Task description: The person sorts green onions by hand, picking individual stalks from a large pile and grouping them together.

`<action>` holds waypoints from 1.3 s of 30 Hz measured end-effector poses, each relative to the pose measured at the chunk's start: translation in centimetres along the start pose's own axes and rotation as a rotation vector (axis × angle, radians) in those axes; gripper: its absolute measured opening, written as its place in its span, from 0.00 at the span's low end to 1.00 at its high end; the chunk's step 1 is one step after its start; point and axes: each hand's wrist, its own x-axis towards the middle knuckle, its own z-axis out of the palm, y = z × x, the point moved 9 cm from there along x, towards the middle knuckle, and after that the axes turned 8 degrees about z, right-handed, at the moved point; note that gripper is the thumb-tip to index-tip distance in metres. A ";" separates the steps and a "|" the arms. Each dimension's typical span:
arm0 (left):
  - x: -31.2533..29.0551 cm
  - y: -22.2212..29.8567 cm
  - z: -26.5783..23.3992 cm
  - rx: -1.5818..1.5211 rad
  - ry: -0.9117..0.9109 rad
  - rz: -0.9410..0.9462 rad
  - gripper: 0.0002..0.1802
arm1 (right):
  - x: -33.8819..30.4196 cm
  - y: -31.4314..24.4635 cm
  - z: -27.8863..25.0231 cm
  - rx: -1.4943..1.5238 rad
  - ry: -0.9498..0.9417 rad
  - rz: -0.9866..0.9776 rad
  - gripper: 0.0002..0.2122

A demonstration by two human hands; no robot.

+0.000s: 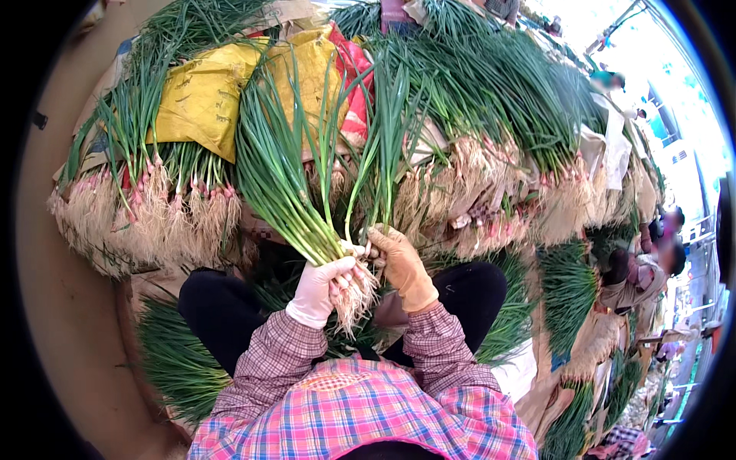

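Clasping in white-gloved left hand (pixel 313 294), toward seven o'clock: bunch of green stalks (pixel 295 211), leaning leaf-first toward eleven, trailing pale roots (pixel 354 300) toward six. Pinching in tan-gloved right hand (pixel 406 270), toward four, just beside: pale stalk bases (pixel 373 251). Likely handling as light, springy in the leaves (pixel 264 142), bruising easily there; probably feeling firmest, and best suiting a close hold, just above the roots. Lying beyond, toward ten: yellow sack (pixel 203 100).

Brown floor (pixel 73 330), tan sheeting (pixel 157 284) laid over it; green-stalked bundles (pixel 567 287) lying on the sheeting, several with pale roots showing.
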 end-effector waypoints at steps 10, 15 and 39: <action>0.1 -0.2 0.1 -0.076 0.031 0.042 0.12 | 0.4 -3.8 0.7 -0.192 0.175 -0.225 0.05; -0.3 -0.1 -0.2 -0.097 0.098 0.015 0.11 | 0.1 -3.4 -2.0 -0.224 0.287 -0.263 0.05; 0.0 -0.9 -0.2 -0.036 0.030 -0.029 0.11 | -1.3 -2.9 -1.2 -0.591 0.348 -0.311 0.12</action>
